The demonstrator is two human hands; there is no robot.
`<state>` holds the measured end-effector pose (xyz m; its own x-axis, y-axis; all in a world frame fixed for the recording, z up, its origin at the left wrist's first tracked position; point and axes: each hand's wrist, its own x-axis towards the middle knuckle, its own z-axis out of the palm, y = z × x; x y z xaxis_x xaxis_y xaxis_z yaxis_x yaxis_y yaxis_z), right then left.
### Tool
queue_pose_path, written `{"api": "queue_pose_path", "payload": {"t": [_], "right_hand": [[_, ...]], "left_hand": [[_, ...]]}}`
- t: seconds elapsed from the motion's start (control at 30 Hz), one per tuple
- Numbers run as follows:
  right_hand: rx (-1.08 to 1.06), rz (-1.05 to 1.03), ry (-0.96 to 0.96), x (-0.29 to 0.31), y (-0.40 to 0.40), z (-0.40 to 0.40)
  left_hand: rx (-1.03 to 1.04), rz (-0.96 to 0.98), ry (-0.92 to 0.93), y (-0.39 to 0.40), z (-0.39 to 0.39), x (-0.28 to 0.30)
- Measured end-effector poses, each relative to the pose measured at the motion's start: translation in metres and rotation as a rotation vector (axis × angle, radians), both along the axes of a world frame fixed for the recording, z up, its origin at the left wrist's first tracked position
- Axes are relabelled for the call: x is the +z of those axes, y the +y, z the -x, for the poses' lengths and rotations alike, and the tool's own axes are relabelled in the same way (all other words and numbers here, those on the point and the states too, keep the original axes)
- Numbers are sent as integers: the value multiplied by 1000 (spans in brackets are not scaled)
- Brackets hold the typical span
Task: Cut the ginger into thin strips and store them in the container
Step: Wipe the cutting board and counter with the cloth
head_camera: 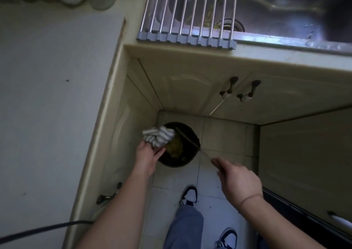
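My hands over the bin on the floor

From the head camera: my left hand [148, 158] grips a crumpled grey-and-white cloth [159, 138] at the rim of the dark round bin [188, 158]; my right hand [236, 178] is curled round a thin blurred stick [192, 143] that slants up-left across the bin. No ginger, container or readable writing shows; yellow-green scraps lie in the bin.
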<state>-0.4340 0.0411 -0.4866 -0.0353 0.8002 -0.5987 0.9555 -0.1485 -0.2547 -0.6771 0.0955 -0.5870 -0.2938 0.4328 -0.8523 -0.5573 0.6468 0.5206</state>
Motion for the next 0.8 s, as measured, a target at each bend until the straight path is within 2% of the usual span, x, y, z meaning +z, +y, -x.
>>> {"api": "queue_pose_path", "payload": {"t": [0.1, 0.13, 0.23, 0.4, 0.53, 0.8], "right_hand": [[268, 0, -210, -1, 17, 25], [340, 14, -243, 0, 20, 29], [486, -7, -301, -2, 20, 35], [497, -84, -270, -3, 12, 41], [405, -226, -216, -8, 8, 29], [381, -373, -180, 3, -3, -2]], "left_hand": [[-217, -103, 440, -10, -8, 3], [-306, -158, 502, -16, -12, 7], [-672, -360, 548, -34, -30, 9], [-1016, -523, 610, -55, -53, -2], [-1062, -558, 526, -50, -59, 3], [-1131, -513, 676, -7, -39, -10]]}}
